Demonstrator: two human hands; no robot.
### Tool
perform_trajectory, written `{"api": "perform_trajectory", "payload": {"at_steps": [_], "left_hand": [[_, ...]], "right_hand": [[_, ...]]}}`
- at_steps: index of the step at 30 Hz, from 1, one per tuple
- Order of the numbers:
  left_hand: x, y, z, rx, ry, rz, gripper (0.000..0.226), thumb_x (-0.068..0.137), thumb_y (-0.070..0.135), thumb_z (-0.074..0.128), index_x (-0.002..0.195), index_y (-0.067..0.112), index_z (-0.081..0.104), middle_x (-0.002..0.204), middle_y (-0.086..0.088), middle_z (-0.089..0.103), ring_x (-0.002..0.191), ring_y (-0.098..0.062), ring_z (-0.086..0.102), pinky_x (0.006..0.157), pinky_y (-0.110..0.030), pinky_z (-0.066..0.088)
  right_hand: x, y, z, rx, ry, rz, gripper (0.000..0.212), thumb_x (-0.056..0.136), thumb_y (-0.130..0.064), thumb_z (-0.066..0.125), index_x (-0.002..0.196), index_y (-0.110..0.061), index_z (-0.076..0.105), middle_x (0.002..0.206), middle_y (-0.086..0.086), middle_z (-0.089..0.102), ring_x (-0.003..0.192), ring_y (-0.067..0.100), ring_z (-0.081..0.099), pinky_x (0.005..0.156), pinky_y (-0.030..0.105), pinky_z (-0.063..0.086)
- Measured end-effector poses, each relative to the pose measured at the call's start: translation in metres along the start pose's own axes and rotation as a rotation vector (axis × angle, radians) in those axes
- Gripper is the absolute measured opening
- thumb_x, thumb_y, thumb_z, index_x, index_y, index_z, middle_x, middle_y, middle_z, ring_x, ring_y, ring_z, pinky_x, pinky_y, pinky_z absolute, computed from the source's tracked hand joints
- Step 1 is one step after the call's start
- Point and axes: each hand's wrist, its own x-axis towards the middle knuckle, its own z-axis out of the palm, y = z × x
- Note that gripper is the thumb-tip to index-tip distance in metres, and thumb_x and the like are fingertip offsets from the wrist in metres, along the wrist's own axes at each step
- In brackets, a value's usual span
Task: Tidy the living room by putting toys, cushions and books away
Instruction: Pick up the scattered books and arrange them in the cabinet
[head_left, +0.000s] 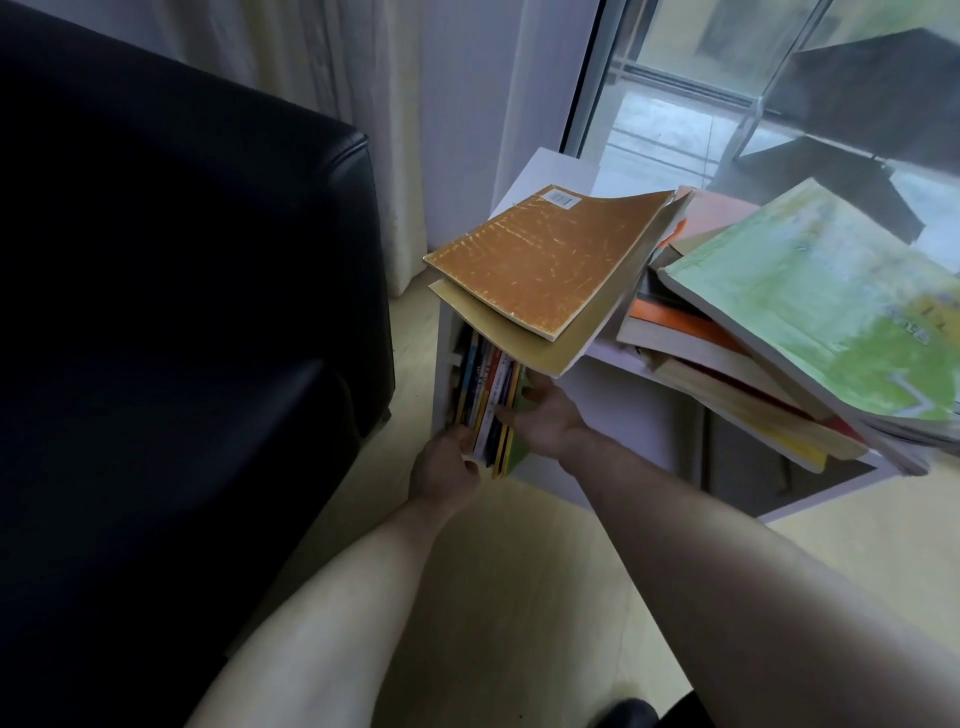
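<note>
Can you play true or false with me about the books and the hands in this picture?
1. Both hands hold the upright books in the white shelf. True: left hand, right hand.
2. An orange-brown book lies on top of the shelf. True.
3. The sofa is white. False: it is black.
4. The green book lies on the floor. False: it tops a pile on the shelf.
</note>
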Motion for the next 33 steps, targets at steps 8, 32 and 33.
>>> {"api": "perform_trajectory", "payload": {"at_steps": [8, 32, 33], "left_hand": [[0.008, -0.004, -0.008, -0.01, 0.07, 0.015, 0.028, 0.094, 0.007, 0.062, 0.117, 0.023, 0.065, 0.116, 0.004, 0.066, 0.107, -0.016, 0.063, 0.085, -0.029, 0.055], [0.027, 0.017, 0.035, -0.159, -0.44, -0.208, 0.049, 0.106, 0.013, 0.044, 0.154, 0.006, 0.035, 0.151, -0.016, 0.047, 0.134, -0.034, 0.049, 0.104, -0.035, 0.043], [0.029, 0.021, 0.038, -0.174, -0.449, -0.187, 0.042, 0.108, 0.013, 0.042, 0.148, 0.002, 0.042, 0.148, -0.02, 0.049, 0.132, -0.035, 0.049, 0.107, -0.039, 0.042]], "right_hand": [[0.01, 0.0, 0.003, -0.01, 0.108, 0.067, 0.044, 0.094, -0.022, 0.07, 0.136, -0.015, 0.058, 0.136, 0.008, 0.063, 0.123, 0.028, 0.059, 0.092, 0.026, 0.047], [0.03, 0.013, 0.012, -0.143, 0.272, -0.045, 0.031, 0.094, -0.029, 0.062, 0.119, -0.01, 0.064, 0.116, 0.016, 0.067, 0.105, 0.035, 0.064, 0.075, 0.029, 0.044], [0.028, 0.014, 0.011, -0.165, 0.262, -0.073, 0.028, 0.095, -0.027, 0.061, 0.118, -0.009, 0.064, 0.115, 0.016, 0.068, 0.105, 0.035, 0.064, 0.074, 0.028, 0.042]]}}
